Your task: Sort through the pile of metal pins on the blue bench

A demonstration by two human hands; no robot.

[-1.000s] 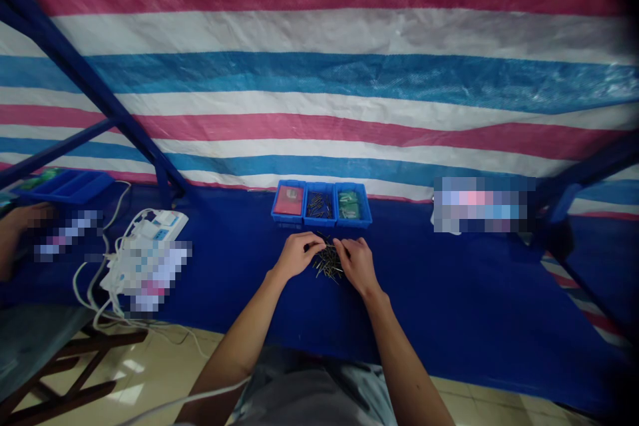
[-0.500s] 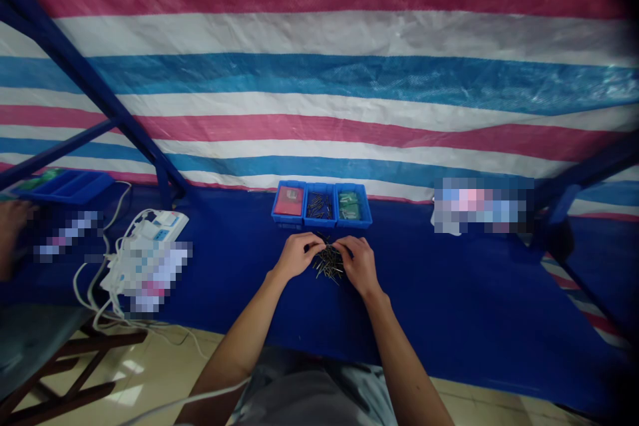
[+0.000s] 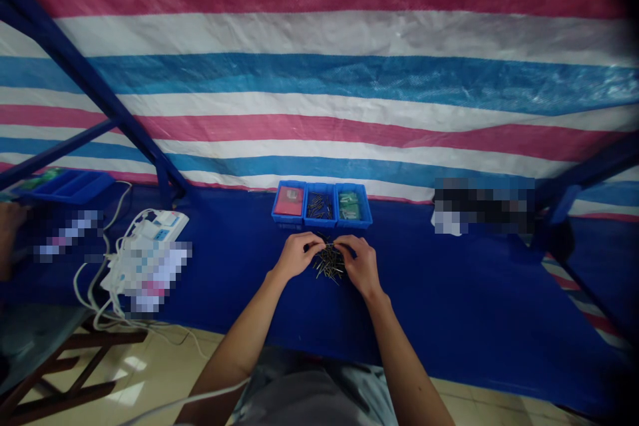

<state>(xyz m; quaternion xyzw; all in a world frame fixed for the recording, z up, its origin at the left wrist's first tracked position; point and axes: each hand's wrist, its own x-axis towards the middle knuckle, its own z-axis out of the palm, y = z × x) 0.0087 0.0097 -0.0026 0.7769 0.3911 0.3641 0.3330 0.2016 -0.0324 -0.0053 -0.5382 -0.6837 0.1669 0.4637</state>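
My left hand [image 3: 298, 254] is closed in a pinch above a pile of thin dark metal pieces [image 3: 329, 265], which look like screws or nails. Facing it, my right hand [image 3: 358, 261] pinches too, its fingertips close to those of the left. A slim metal piece [image 3: 330, 243] spans the small gap between the two hands, one end in each; its exact kind is too small to make out. Behind the hands stand three joined blue bins: a left bin [image 3: 288, 219] with a red item, a middle bin [image 3: 320, 221] with dark metal pieces, a right bin [image 3: 355, 222] with green-and-white packets.
On the left lie a white power strip [image 3: 167, 225] and tangled white cables [image 3: 107, 286]. Beyond them, another person's hand [image 3: 10, 226] is near a blue tray [image 3: 72, 188]. Blue frame posts [image 3: 134, 136] and a striped sheet [image 3: 319, 93] bound the blue table [image 3: 449, 306].
Both my hands stay almost in place, the right a touch shifted. At far left, the other person's hand has drawn slightly toward the edge of view.
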